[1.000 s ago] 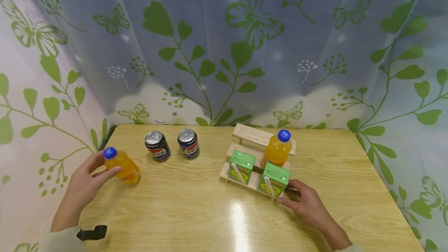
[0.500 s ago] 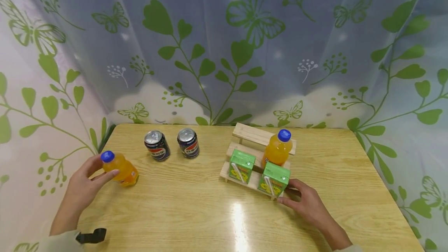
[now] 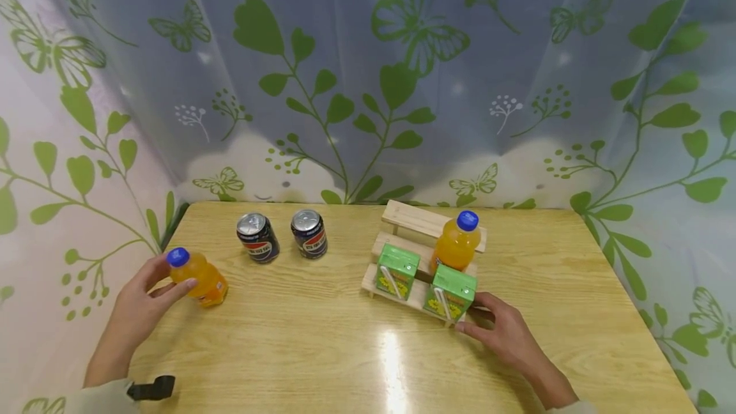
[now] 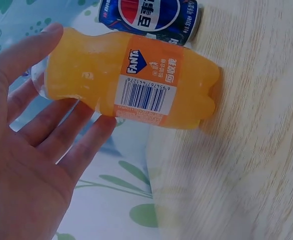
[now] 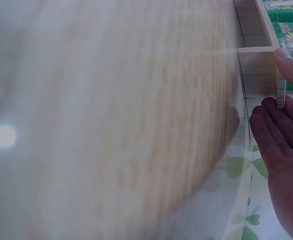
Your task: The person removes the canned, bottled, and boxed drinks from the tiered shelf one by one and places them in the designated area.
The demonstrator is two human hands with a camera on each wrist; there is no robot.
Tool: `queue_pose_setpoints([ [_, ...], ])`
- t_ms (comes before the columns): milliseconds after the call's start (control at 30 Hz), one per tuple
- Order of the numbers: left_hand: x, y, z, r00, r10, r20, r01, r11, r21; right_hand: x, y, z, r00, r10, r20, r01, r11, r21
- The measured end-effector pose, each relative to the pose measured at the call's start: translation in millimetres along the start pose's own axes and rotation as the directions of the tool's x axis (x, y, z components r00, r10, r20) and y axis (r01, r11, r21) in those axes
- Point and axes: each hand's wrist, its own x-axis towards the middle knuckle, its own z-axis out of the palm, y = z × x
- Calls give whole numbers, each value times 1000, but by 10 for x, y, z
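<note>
Barely shifted since earlier, left hand (image 3: 138, 302) clasping tilted orange bottle (image 3: 198, 275) on table (image 3: 322, 350), right hand (image 3: 506, 334) fingers straight against wooden rack (image 3: 422, 222) holding two green cartons (image 3: 395, 271), one orange bottle, two cans (image 3: 257, 238) beside.

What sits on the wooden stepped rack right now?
The wooden stepped rack carries two green juice cartons on its lowest step and an orange bottle on the step behind them. The top step is bare. The cartons hide the bottle's base.
</note>
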Motion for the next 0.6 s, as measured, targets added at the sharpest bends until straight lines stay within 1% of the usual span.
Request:
queue_pose_setpoints([
  [167,-3,13,-34,999,37,10,-37,999,-19,4,-14,-3,1000,-2,-2,2,1000,1],
  [300,22,58,-59,994,111,-3,-111,994,-22,-3,-13,-6,1000,-2,4,2,1000,-5],
  [433,76,151,-87,984,177,-25,-177,984,5,-4,-10,-3,1000,-3,-1,3,1000,-3],
  [500,104,207,-102,980,196,-25,-195,980,24,-3,-8,0,1000,-4,-6,4,1000,-3],
  [600,137,304,-127,979,203,-14,-202,977,63,-2,-2,5,1000,-7,-11,7,1000,-4],
])
